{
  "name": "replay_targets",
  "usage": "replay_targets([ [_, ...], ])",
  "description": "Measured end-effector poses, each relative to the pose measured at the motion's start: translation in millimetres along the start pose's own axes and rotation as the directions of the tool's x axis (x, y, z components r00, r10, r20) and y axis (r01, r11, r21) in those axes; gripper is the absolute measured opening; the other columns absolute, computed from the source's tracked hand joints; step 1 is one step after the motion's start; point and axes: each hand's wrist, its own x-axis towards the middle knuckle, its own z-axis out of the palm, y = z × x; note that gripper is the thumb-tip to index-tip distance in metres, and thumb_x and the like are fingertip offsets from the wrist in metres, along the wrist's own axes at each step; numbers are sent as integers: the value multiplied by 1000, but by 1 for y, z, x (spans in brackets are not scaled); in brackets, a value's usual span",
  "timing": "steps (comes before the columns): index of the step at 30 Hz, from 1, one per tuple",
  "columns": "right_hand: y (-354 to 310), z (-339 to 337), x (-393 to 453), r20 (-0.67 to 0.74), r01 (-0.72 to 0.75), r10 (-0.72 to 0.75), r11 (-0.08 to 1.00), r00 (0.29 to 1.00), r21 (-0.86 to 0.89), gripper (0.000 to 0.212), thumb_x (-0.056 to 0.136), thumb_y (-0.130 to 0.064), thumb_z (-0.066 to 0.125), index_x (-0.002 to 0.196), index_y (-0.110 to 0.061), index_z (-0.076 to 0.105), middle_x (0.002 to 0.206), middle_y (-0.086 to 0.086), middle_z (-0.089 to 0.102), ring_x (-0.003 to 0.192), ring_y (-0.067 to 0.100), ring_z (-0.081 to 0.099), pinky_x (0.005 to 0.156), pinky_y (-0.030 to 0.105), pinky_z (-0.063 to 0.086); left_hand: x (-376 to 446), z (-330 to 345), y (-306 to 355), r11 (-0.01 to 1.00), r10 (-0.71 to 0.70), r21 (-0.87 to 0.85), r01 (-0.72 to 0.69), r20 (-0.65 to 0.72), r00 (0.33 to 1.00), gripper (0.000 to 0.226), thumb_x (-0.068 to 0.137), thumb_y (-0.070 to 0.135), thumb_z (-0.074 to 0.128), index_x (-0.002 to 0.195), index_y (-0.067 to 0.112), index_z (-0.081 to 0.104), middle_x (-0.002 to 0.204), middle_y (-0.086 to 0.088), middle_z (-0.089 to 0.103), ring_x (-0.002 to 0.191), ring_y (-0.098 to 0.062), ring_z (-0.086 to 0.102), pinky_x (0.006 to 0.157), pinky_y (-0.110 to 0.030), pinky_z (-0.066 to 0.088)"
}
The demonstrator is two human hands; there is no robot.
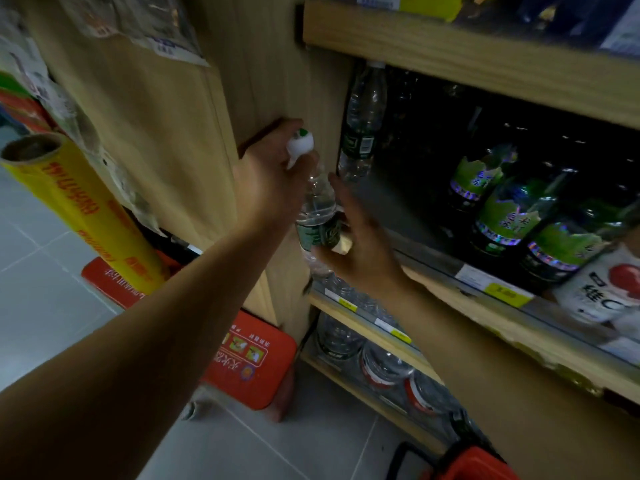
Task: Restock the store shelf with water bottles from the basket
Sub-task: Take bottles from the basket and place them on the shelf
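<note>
A clear water bottle [317, 209] with a white cap and dark green label hangs tilted in front of the wooden shelf [460, 289]. My left hand [270, 178] grips its neck just under the cap. My right hand [360, 247] is wrapped around its lower body at the label. Another water bottle [363, 123] of the same kind stands upright at the shelf's far left, against the side panel. A corner of the red basket [478, 462] with a black handle shows at the bottom edge.
Dark bottles with green labels [502, 216] fill the shelf's right side, next to a white bottle [609, 285]. Lower shelves hold several clear bottles [384, 365]. A yellow roll [86, 209] sticks out at left. A red stool [252, 358] stands on the grey tiled floor.
</note>
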Motion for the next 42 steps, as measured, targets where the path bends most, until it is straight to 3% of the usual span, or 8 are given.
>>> replay_targets([
  [3,-16,0,-5,-63,-63,55,990,997,-124,104,75,-21,78,153,-40,11,145,3,47,121,8,50,81,0,40,2,-1,14,998,-16,65,15,12,1000,37,80,34,63,115,21,68,102,1,72,93,-14,69,83,-36,56],
  [5,-22,0,-6,-106,-83,65,982,992,-168,105,76,-22,77,151,-45,8,140,4,52,112,9,51,68,-7,33,3,-1,18,990,-16,139,14,17,1000,37,80,36,63,114,22,69,100,4,72,90,-11,68,82,-31,55],
  [12,-20,-10,-15,-170,-115,100,990,980,-82,93,79,-35,75,151,-45,17,133,1,57,116,15,59,88,40,54,-4,-11,30,992,-25,123,-4,231,973,52,83,32,72,133,23,58,109,20,62,96,2,64,80,-8,48],
  [15,-19,-28,-22,-236,-116,99,992,967,-55,104,72,-29,84,150,-46,17,136,2,58,118,15,60,89,36,56,-20,-21,23,950,205,138,-279,397,895,55,83,36,71,133,19,53,109,7,65,96,-14,66,73,-26,55],
  [18,-23,-47,-21,-336,-94,48,988,941,-122,106,70,-29,86,147,-45,14,138,4,57,119,16,59,92,30,53,-38,-27,7,876,267,258,-408,445,855,78,76,52,62,143,16,45,139,-9,55,129,-26,48,97,-38,49],
  [26,-16,-74,6,-267,90,-209,913,941,-398,97,73,-10,82,145,-30,21,146,12,44,133,20,43,103,15,34,-42,-19,-6,853,277,285,-437,462,842,90,80,60,61,151,12,33,154,-16,36,146,-34,27,115,-50,30],
  [36,27,-41,48,-463,-131,48,980,885,-151,104,72,-13,80,154,-29,19,148,2,44,134,17,44,106,35,43,-53,2,-26,839,200,370,-400,474,857,92,77,65,54,153,20,27,158,-10,29,146,-34,23,115,-48,29],
  [42,37,-36,47,-488,-118,36,983,872,-138,104,75,-22,79,155,-24,12,155,2,35,139,18,37,110,31,38,-54,10,-39,844,175,381,-377,468,866,93,78,59,66,153,21,26,160,-5,25,147,-33,20,113,-47,28],
])
